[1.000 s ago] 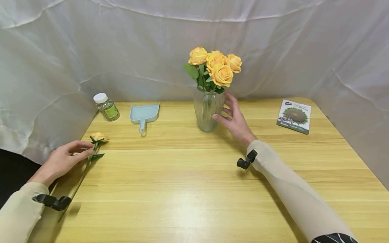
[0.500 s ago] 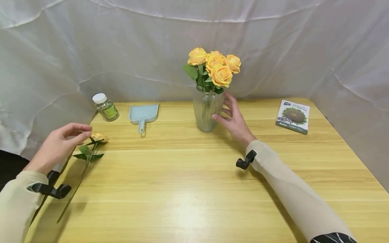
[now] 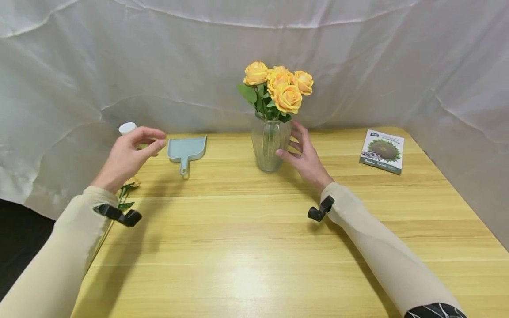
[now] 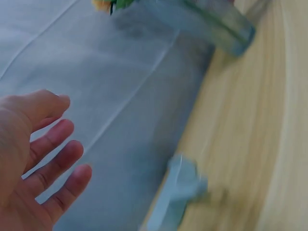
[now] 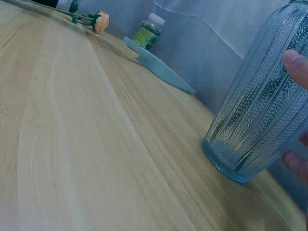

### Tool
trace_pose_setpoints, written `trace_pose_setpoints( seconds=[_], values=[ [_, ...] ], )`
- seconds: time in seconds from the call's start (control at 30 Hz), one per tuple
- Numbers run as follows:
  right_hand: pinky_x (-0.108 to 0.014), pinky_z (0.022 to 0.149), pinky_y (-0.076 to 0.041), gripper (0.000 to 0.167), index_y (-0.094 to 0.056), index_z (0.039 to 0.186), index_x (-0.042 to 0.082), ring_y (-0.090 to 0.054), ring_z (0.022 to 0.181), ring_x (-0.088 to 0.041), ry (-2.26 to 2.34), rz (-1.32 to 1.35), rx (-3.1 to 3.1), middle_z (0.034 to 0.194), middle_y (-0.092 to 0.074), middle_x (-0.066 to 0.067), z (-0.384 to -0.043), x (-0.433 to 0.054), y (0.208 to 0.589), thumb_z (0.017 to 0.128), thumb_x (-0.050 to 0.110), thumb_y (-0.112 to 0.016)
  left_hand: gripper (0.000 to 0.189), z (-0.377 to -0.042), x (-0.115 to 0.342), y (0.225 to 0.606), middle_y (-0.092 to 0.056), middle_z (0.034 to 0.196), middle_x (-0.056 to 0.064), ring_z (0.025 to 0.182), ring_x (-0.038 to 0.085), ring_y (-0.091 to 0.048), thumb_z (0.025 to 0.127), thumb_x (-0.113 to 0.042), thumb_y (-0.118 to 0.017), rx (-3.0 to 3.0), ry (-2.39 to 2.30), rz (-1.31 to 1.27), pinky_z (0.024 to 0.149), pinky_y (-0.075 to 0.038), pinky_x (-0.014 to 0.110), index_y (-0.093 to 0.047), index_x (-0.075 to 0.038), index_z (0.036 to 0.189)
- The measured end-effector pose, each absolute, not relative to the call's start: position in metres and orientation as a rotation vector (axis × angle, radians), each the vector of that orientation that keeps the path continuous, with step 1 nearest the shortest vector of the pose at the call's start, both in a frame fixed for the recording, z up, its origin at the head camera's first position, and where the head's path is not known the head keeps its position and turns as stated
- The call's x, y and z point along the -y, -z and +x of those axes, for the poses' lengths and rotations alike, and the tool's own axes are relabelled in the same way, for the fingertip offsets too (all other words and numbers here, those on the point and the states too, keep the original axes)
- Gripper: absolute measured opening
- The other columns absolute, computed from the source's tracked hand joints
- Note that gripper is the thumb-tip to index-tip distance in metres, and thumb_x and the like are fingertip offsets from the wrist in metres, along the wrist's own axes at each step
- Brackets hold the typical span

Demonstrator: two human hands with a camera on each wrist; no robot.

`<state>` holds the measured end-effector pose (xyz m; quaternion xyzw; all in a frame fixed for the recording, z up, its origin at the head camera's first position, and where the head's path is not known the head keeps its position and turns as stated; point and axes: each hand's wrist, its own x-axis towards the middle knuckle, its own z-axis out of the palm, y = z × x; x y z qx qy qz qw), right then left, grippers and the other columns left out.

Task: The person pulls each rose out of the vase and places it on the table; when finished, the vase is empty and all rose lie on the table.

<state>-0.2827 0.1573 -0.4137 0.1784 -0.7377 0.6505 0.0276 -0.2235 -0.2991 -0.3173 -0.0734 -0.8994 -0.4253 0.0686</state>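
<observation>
My right hand (image 3: 309, 163) holds the side of a ribbed clear glass vase (image 3: 268, 145), thumb in front and fingers at its right side. The vase stands upright on the table near the back, bearing several yellow-orange roses (image 3: 287, 98) with green leaves. In the right wrist view, the thumb (image 5: 296, 65) lies against the textured glass (image 5: 255, 106). My left hand (image 3: 129, 154) is in the air at the left, fingers loosely bent and nothing in them, as the left wrist view also shows. Beneath the left forearm lies a single loose rose (image 3: 133, 182), its stem partly hidden.
A light blue dustpan (image 3: 186, 150) lies just right of my left hand. That hand covers most of a white-capped jar (image 5: 147, 31), seen whole in the right wrist view. At the back right lies a sunflower seed packet (image 3: 382, 151). A pale curtain (image 3: 191, 66) borders the table (image 3: 238, 229).
My left hand has left the loose rose, rising and travelling right and away from me to near the dustpan. The right hand stays at the vase.
</observation>
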Motion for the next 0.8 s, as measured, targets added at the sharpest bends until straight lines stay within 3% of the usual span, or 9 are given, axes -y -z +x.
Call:
trace_pose_setpoints(
  seconds=[0.3, 0.5, 0.8],
  values=[
    [-0.057, 0.127, -0.042, 0.094, -0.018, 0.172, 0.037, -0.045, 0.155, -0.035, -1.994, 0.557, 2.284, 0.175, -0.034, -0.011, -0.282, -0.158, 0.414, 0.102, 0.021, -0.079, 0.032, -0.254, 0.227, 0.299, -0.074, 0.129, -0.003, 0.106, 0.012, -0.07, 0.105, -0.04, -0.074, 2.553, 1.462, -0.343, 0.093, -0.052, 0.029, -0.073, -0.02, 0.131],
    [-0.058, 0.127, -0.042, 0.093, -0.019, 0.172, 0.038, -0.045, 0.156, -0.035, -1.983, 0.564, 2.284, 0.174, -0.034, -0.01, -0.282, -0.159, 0.413, 0.103, 0.022, -0.078, 0.028, -0.27, 0.19, 0.29, -0.07, 0.138, 0.001, 0.118, 0.013, -0.067, 0.105, -0.033, -0.075, 2.474, 1.574, -0.44, 0.099, -0.053, 0.03, -0.074, -0.019, 0.129],
    [-0.059, 0.127, -0.041, 0.092, -0.018, 0.172, 0.039, -0.045, 0.156, -0.034, -1.976, 0.568, 2.296, 0.174, -0.034, -0.011, -0.282, -0.159, 0.414, 0.104, 0.023, -0.077, 0.028, -0.288, 0.147, 0.283, -0.072, 0.135, 0.004, 0.119, 0.017, -0.068, 0.104, -0.03, -0.077, 2.39, 1.669, -0.542, 0.104, -0.055, 0.034, -0.074, -0.015, 0.128]
  ],
)
